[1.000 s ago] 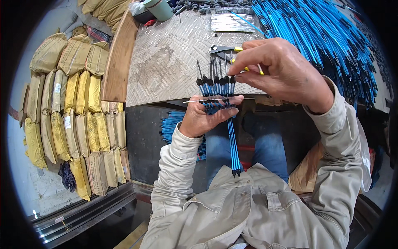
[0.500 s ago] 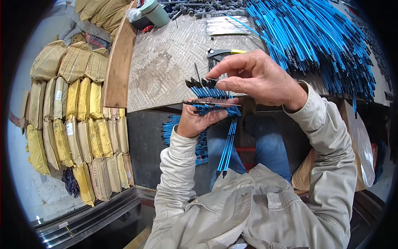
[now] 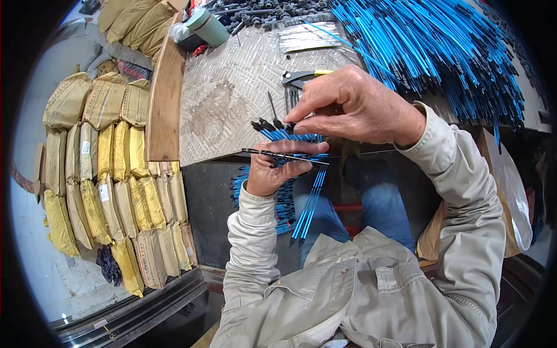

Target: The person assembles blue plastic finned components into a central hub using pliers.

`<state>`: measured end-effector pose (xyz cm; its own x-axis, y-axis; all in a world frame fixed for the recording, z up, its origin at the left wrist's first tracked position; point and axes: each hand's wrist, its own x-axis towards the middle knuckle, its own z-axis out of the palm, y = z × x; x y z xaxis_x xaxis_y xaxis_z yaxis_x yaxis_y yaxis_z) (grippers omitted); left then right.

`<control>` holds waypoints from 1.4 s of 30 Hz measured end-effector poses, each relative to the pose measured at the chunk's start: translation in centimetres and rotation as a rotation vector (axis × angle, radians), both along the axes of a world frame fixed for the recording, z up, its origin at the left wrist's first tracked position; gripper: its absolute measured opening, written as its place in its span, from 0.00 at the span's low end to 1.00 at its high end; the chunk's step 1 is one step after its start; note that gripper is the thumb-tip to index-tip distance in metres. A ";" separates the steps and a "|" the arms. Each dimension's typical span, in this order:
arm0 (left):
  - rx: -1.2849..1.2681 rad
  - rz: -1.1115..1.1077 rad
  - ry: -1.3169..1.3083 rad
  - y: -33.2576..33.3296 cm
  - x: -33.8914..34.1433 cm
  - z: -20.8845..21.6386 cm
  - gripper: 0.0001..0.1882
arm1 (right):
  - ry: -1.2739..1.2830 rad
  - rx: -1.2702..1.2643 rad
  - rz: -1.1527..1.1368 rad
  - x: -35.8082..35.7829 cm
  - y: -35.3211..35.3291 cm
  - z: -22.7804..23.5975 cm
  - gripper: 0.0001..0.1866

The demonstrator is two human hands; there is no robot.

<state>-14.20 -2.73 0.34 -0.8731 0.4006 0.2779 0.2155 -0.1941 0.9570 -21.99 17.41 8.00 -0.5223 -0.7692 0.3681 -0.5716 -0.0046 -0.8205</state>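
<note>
My left hand (image 3: 271, 173) is closed round a bundle of thin blue tubes (image 3: 312, 203) at the table's front edge. Black end pieces (image 3: 264, 124) stick out above the hand, and several tubes hang down below it over my legs. Across the same hand lies a thin dark strip (image 3: 277, 154) with a pale thin end. My right hand (image 3: 361, 110) is closed in a pinch over the upper ends of the bundle, at a black end piece; the fingertips partly hide it. Just behind are a pointed metal tool (image 3: 271, 105) and pliers (image 3: 299, 76) with a yellow handle.
A large heap of blue tubes (image 3: 435, 52) covers the table's right side. Farther back lie white thin strips (image 3: 307, 37), dark fittings (image 3: 270, 13) and a green cup (image 3: 208, 26). A wooden board (image 3: 166, 98) edges the left side, beside stacked yellow-brown packages (image 3: 104, 156).
The bundle's hanging tubes and the dark strip have shifted slightly left. My right hand has closed its finger and thumb together at the black ends, where they were apart before.
</note>
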 end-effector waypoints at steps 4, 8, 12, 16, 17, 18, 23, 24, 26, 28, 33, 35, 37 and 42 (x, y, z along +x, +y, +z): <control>0.119 0.097 -0.132 1.0 0.6 0.0 0.16 | 0.031 0.014 -0.043 0.2 0.1 -0.2 0.10; 0.139 0.141 -0.095 0.8 0.5 -0.3 0.15 | 0.020 -0.012 -0.055 0.4 -0.1 -0.4 0.09; 0.122 0.105 -0.058 0.6 0.5 -0.5 0.13 | 0.055 -0.020 -0.081 0.7 -0.4 -0.5 0.08; 0.093 0.103 -0.052 0.5 0.4 -0.1 0.12 | 0.040 -0.029 -0.108 0.7 -0.8 -0.8 0.08; 0.076 0.101 -0.045 0.4 0.3 0.1 0.12 | 0.055 -0.065 -0.093 0.6 -0.9 -0.9 0.08; 0.059 0.098 -0.037 0.4 0.3 0.2 0.11 | 0.069 -0.101 -0.079 0.6 -0.9 -1.0 0.08; 0.094 0.098 -0.037 0.5 0.3 0.1 0.12 | 0.055 -0.084 -0.052 0.4 -1.1 -0.4 0.06; 0.062 0.088 -0.022 0.3 0.3 0.2 0.12 | 0.023 -0.046 -0.062 0.5 -1.1 -0.2 0.06; 0.001 0.072 0.007 0.1 0.3 0.3 0.12 | -0.040 0.032 -0.080 0.6 -1.3 0.3 0.06; 0.035 0.065 -0.028 -0.1 0.3 -0.2 0.12 | -0.035 0.040 -0.084 0.8 -1.3 0.4 0.06; 0.091 0.026 -0.107 -0.3 0.5 0.1 0.14 | 0.031 0.033 -0.097 0.7 -1.3 0.4 0.07; 0.088 0.026 -0.109 -0.3 0.5 0.1 0.14 | 0.060 0.025 -0.085 0.7 -1.6 0.5 0.07; 0.065 0.035 -0.077 -0.3 0.5 0.0 0.15 | 0.088 0.008 -0.127 0.7 -1.8 0.5 0.07; 0.103 0.067 -0.068 0.1 0.7 0.5 0.14 | 0.164 -0.095 -0.173 0.9 -2.6 -0.6 0.08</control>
